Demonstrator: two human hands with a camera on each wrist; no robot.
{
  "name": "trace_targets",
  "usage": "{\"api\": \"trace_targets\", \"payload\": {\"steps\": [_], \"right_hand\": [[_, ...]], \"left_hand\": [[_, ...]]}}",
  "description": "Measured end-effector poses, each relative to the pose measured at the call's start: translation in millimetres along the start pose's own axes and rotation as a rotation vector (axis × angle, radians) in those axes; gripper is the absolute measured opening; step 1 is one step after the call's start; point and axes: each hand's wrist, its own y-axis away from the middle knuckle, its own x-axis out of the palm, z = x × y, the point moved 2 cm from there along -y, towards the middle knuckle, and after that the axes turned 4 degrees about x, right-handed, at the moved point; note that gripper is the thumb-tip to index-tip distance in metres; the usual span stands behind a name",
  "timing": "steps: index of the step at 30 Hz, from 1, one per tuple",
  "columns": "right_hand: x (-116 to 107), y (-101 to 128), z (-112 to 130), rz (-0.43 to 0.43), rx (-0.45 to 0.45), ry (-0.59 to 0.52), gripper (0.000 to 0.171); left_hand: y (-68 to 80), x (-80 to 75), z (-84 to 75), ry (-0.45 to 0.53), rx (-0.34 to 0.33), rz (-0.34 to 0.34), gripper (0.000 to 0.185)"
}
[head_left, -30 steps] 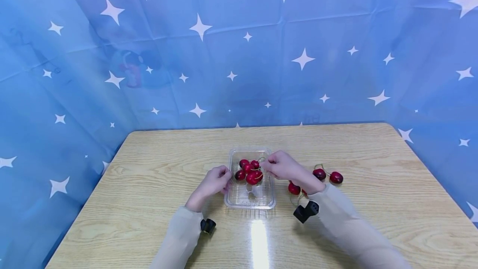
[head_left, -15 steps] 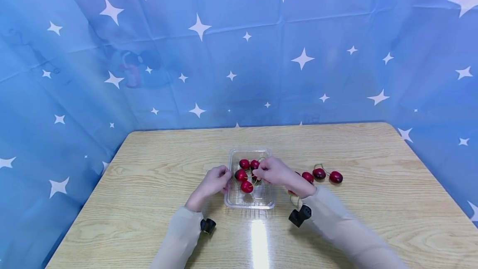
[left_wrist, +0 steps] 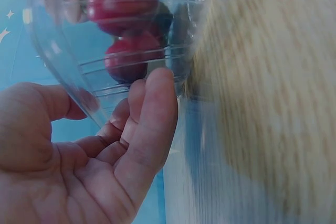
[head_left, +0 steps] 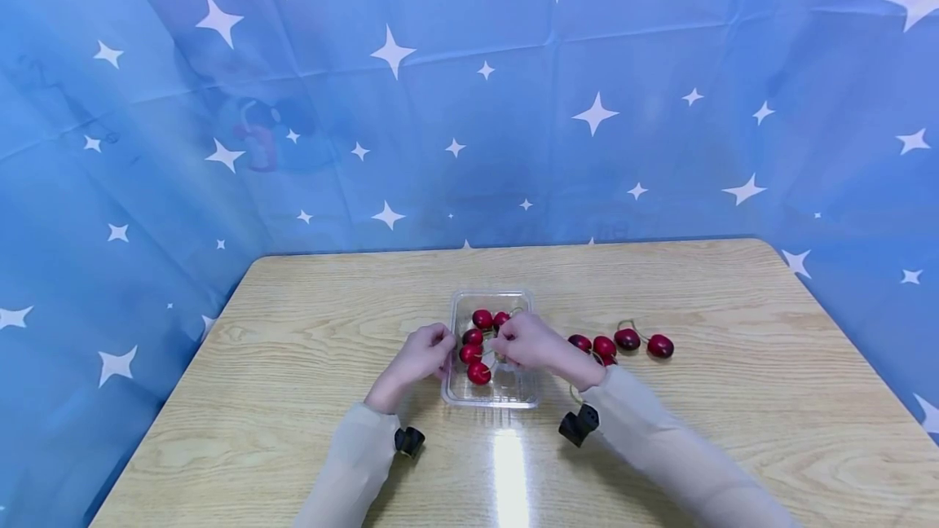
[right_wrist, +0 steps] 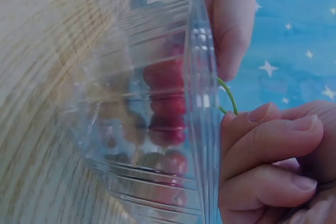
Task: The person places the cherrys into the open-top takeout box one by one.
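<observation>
A clear plastic box on the table holds several dark red cherries. My left hand grips its left wall; in the left wrist view, the thumb reaches over the rim and the fingers lie along the outside. Over the box's right half, my right hand pinches green cherry stems between its fingertips. Near those fingertips a cherry lies low in the box, its stem pointing toward the hand. Through the clear wall in the left wrist view, two red cherries show large.
Right of the box, several loose cherries with stems lie on the wooden table, partly behind the right forearm. A blue star-patterned cloth hangs behind the table's far edge. A black wrist camera sits on the right sleeve.
My right hand has moved left and toward the near side over the box, and cherries inside have shifted left and nearer. The left hand has stayed on the box's left wall.
</observation>
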Motion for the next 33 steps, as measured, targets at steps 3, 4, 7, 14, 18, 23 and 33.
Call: {"api": "trace_targets", "payload": {"steps": [3,4,7,14,18,23,33], "right_hand": [[2.5,-1.4,0.3,-0.003,0.008,0.033,0.031],[3.1,-1.5,0.6,-0.003,0.009,0.039,0.032],[4.7,-1.5,1.1,0.001,0.006,0.054,0.032],[5.6,-2.2,1.3,0.008,-0.008,0.08,0.034],[6.1,-3.3,0.9,0.014,-0.018,0.114,0.036],[7.4,-4.5,0.3,0.02,-0.024,0.135,0.035],[6.0,-3.9,0.6,0.028,-0.012,0.134,0.035]], "left_hand": [[0.8,-0.4,-1.0,-0.003,0.0,0.001,0.022],[1.0,-0.4,-1.2,-0.003,0.001,0.002,0.022],[1.5,-0.5,-1.4,0.002,0.0,0.002,0.021],[1.3,-0.9,-1.7,0.015,-0.002,0.005,0.021],[0.8,-1.1,-1.3,0.018,0.0,0.007,0.021],[0.7,-1.5,-1.8,0.021,0.005,0.009,0.02],[1.6,-1.7,-1.9,0.011,0.016,0.015,0.021]]}}
